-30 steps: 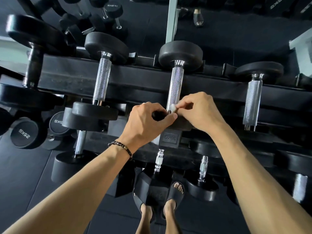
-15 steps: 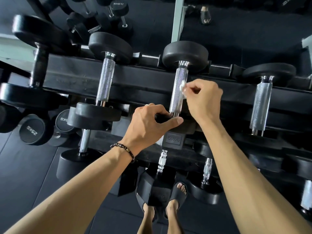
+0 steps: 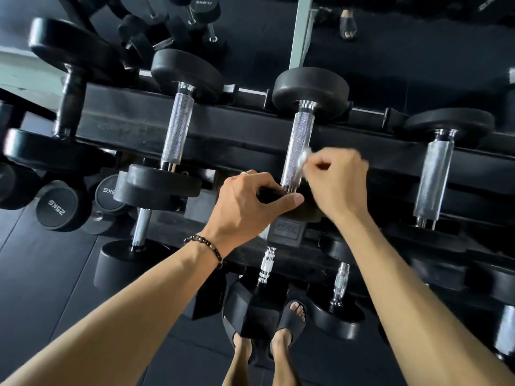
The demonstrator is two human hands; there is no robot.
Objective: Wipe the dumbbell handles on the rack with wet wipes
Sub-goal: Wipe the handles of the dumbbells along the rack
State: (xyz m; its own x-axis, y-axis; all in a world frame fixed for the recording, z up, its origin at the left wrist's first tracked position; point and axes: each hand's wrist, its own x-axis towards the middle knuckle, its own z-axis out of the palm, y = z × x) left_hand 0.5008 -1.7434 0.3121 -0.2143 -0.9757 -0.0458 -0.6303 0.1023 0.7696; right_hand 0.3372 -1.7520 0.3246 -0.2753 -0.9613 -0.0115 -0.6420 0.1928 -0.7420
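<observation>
So right now our right hand is pinching a small balled-up wet wipe against the right side of the middle dumbbell handle, down near its lower end. Our left hand is curled around the near head of that same dumbbell, thumb stretched across the front, bracing it on the top shelf of the rack.

What we'd worry about: the wipe is tiny and only touching one side of the knurled grip, so the back and underside could easily get skipped unless we wrap it round or roll the bar. That rough knurling could also shred or snag the wipe, or pull it out of the pinch. And if the left hand twists too hard, a heavy dumbbell (the plate below reads 30KG) might shift in its cradle, with our sandalled feet right underneath.

Orientation-wise, the handle's long axis runs front to back across the shelf, far head up top in view, near head toward us, leaning slightly rightward at the far end. It's parallel to its neighbours on either side.
</observation>
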